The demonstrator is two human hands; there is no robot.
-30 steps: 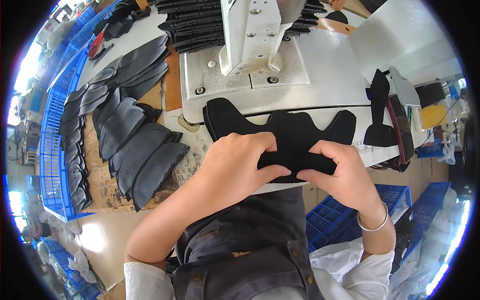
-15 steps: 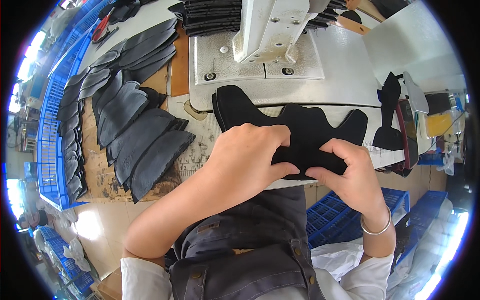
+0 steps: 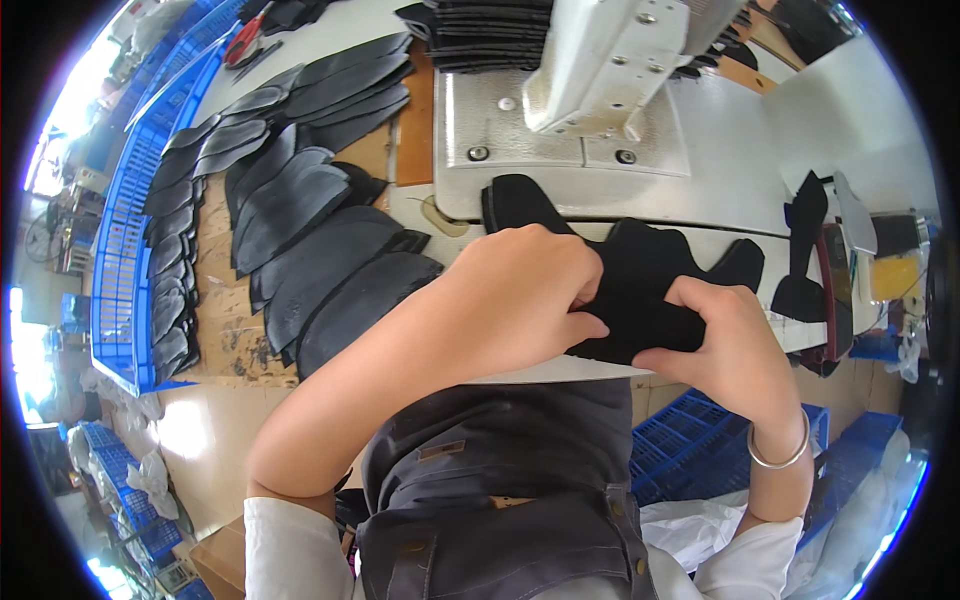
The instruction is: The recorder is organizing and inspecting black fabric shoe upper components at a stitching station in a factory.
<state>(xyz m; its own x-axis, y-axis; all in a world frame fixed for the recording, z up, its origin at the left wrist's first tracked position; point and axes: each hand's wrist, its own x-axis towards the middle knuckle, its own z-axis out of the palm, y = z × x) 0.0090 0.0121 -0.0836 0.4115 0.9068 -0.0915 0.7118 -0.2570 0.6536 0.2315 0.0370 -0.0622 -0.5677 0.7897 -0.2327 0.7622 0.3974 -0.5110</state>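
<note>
A black cut piece with a wavy, lobed outline [image 3: 640, 262], soft-looking like fabric or shoe-upper material, lies at the front edge of the sewing machine's bed. My left hand [image 3: 535, 285] grips its near left part, fingers curled and thumb along the near edge. My right hand [image 3: 730, 335] pinches its near right part between thumb and fingers. The two thumbs are a short gap apart. Part of the piece is covered by my hands, and its upper lobes show beyond them.
The white sewing machine arm [image 3: 605, 75] rises just past the piece. Overlapping black leather-like pieces [image 3: 330, 250] spread over the board at left, beside a blue basket [image 3: 112, 290]. Red-handled scissors [image 3: 245, 42] lie far left. Another black piece [image 3: 800, 250] rests at right.
The whole view has shifted, so the table and machine appear further right. My thumbs are slightly further apart along the near edge. Both hands still hold the black piece.
</note>
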